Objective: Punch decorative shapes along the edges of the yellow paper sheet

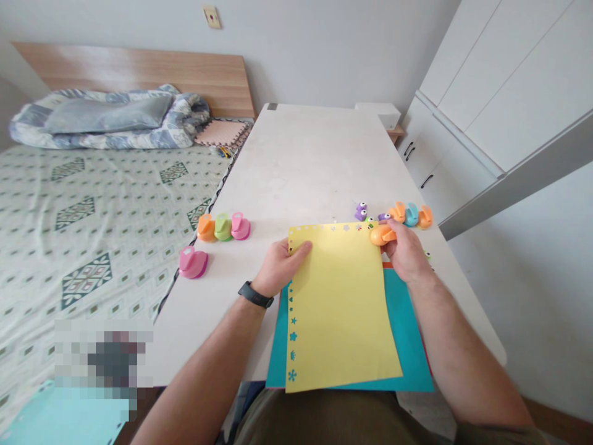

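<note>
A yellow paper sheet (340, 309) lies on a teal sheet (407, 346) at the near edge of the white table (306, 161). Small shapes are punched along its left and top edges. My left hand (280, 266) pinches the sheet's upper left corner, thumb on top. My right hand (405, 250) grips an orange craft punch (380, 234) sitting on the sheet's top right corner.
Orange, green and pink punches (223, 227) stand in a row at the table's left edge, and another pink punch (193, 262) sits nearer. Several more punches (407, 214) cluster right of the paper. A bed (92, 204) runs along the left, white cabinets (467, 111) on the right.
</note>
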Motion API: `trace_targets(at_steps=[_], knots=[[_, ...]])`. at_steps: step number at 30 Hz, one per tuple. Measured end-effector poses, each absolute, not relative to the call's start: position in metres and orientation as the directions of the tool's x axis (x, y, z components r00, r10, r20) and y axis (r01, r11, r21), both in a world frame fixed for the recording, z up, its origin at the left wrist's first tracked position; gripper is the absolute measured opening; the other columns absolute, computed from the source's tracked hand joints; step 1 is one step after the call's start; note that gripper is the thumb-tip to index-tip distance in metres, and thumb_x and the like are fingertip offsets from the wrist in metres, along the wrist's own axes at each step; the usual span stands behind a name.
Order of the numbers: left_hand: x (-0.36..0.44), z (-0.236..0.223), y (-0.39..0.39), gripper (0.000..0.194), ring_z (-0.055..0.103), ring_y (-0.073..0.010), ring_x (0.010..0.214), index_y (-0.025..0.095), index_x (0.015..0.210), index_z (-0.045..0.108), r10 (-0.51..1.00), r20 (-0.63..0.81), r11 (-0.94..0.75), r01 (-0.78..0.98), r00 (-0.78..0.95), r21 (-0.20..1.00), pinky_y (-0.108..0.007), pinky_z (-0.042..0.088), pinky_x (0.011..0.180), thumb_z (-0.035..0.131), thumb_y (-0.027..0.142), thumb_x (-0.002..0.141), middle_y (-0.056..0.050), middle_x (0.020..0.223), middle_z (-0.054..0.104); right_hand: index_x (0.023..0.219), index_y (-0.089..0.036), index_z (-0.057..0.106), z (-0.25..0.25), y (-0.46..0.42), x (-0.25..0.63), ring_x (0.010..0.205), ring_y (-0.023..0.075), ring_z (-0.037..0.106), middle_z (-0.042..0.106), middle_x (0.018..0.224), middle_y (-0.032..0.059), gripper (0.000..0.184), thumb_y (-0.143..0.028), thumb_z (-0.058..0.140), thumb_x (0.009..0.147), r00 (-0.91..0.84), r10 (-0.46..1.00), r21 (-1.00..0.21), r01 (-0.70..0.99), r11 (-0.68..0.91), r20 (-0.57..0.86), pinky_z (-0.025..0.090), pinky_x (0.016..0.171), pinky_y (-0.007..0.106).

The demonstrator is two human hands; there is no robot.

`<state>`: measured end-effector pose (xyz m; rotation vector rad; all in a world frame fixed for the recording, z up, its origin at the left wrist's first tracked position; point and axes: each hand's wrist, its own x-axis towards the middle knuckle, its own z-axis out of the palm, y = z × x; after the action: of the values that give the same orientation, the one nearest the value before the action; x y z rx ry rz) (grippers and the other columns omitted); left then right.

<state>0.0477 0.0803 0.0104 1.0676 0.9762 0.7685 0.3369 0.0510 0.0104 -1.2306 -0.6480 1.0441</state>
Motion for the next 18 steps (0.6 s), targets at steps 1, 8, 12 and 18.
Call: trace_targets(at_steps=[1, 8, 12, 18], knots=[[0.0478, 0.0109, 0.0803, 0.058, 0.079, -0.0305, 0.084, 0.014, 0.119, 0.073, 0.883, -0.269, 0.312, -0.054, 0.385, 0.949, -0.039, 0.065, 0.072, 0.079, 0.058, 0.081, -0.014, 0.106, 0.081, 0.094, -0.021, 0.077, 0.0102, 0.051, 0.3369, 0.068, 0.017, 0.06, 0.069, 0.084, 0.0025, 0.032, -0.052, 0.076, 0.083, 0.415, 0.9, -0.958, -0.288, -0.008, -0.132, 0.045, 0.05, 0.029], [0.0483, 0.0131, 0.0793, 0.059, 0.079, -0.0307, 0.084, 0.014, 0.117, 0.073, 0.881, -0.272, 0.314, -0.049, 0.388, 0.948, -0.039, 0.065, 0.073, 0.08, 0.06, 0.08, -0.014, 0.105, 0.081, 0.094, -0.023, 0.076, 0.0084, 0.0516, 0.337, 0.072, 0.0178, 0.063, 0.071, 0.087, 0.0016, 0.031, -0.051, 0.078, 0.081, 0.414, 0.899, -0.953, -0.303, -0.011, -0.142, 0.05, 0.062, 0.032], [0.0478, 0.0115, 0.0801, 0.058, 0.079, -0.0313, 0.085, 0.013, 0.116, 0.074, 0.88, -0.271, 0.311, -0.043, 0.391, 0.949, -0.04, 0.065, 0.073, 0.08, 0.059, 0.08, -0.014, 0.105, 0.081, 0.094, -0.022, 0.076, 0.008, 0.0523, 0.3367, 0.071, 0.0179, 0.062, 0.07, 0.085, 0.0019, 0.032, -0.052, 0.077, 0.082, 0.423, 0.897, -0.956, -0.293, 0.004, -0.126, 0.049, 0.059, 0.031], [0.0473, 0.009, 0.0807, 0.059, 0.079, -0.0312, 0.085, 0.014, 0.119, 0.073, 0.88, -0.267, 0.31, -0.047, 0.394, 0.95, -0.04, 0.065, 0.073, 0.079, 0.058, 0.082, -0.014, 0.107, 0.08, 0.093, -0.022, 0.075, 0.0094, 0.0524, 0.3367, 0.069, 0.0179, 0.061, 0.069, 0.084, 0.0024, 0.034, -0.055, 0.076, 0.082, 0.418, 0.902, -0.959, -0.283, 0.016, -0.109, 0.045, 0.052, 0.03]])
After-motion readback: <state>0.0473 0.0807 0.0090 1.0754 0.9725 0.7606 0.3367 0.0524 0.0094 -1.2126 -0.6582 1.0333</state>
